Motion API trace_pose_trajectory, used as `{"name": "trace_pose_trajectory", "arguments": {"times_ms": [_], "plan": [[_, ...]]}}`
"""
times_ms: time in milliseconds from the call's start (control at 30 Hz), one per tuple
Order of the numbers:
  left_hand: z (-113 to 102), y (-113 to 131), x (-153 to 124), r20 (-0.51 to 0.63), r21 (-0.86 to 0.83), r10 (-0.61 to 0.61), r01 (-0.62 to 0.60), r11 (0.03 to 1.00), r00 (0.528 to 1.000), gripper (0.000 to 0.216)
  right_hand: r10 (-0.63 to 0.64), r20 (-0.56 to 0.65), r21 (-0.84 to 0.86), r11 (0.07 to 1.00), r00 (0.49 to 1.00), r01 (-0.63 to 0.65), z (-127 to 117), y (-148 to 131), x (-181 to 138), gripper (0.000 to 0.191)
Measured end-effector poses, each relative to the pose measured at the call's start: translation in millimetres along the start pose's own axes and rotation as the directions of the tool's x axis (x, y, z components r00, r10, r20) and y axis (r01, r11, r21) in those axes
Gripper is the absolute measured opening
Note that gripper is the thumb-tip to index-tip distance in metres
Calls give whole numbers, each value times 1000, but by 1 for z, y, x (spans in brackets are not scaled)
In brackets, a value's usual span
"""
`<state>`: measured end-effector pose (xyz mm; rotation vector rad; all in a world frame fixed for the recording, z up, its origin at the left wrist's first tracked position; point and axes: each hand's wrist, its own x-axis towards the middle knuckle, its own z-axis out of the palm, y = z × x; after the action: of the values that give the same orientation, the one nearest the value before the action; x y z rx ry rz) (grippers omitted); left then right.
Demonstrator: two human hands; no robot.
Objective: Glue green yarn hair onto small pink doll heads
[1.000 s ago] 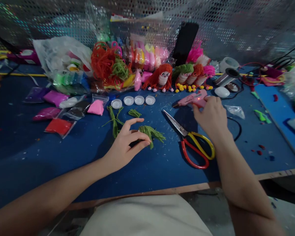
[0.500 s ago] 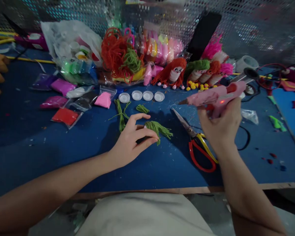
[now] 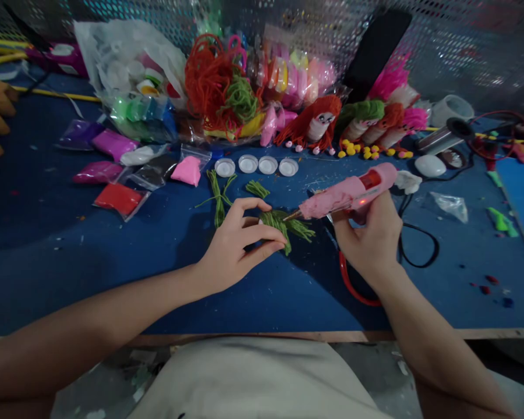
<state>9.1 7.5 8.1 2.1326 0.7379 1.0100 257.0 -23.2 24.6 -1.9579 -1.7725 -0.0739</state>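
My left hand (image 3: 238,241) pinches a small bundle of green yarn (image 3: 283,226) down on the blue table (image 3: 113,262), thumb and fingers closed around its left end. My right hand (image 3: 369,235) grips a pink glue gun (image 3: 351,192) with a red light on its side. The gun's metal nozzle points left and touches or nearly touches the yarn bundle. Red-and-yellow-handled scissors (image 3: 353,285) lie under my right hand, mostly hidden. Two more green yarn pieces (image 3: 218,195) lie just behind my left hand.
Behind the yarn stand several white round caps (image 3: 257,165), yarn-haired dolls (image 3: 318,125), tangled orange and green yarn (image 3: 216,93) and bags of coloured clay (image 3: 117,198). A black cord (image 3: 419,250) loops to the right. The table's wooden front edge (image 3: 288,336) runs close to my body.
My right hand picked the glue gun up off the table, then swung it left and down until its nozzle reached the yarn bundle. My left hand stayed on the bundle.
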Motion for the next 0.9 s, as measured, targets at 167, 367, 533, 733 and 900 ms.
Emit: {"name": "trace_pose_trajectory", "arguments": {"times_ms": [167,367,533,733,900], "plan": [[-1,1,1,-6,15,-4,4,1000,1000,10,-19,7,-18,1000,1000,19,0,1,0,34],[0,0,1,-16,8,13,-13,1000,1000,10,-28,-11,-35,999,1000,27,1,3,-1,22],[0,0,1,-12,4,3,-3,1000,1000,10,-38,12,-52,998,999,39,1,3,0,18],[-1,0,1,-6,25,-4,4,1000,1000,11,-23,36,-20,1000,999,24,0,3,0,26],[0,-1,1,-7,19,-6,6,1000,1000,11,-9,33,-32,999,999,10,0,3,0,25]]}}
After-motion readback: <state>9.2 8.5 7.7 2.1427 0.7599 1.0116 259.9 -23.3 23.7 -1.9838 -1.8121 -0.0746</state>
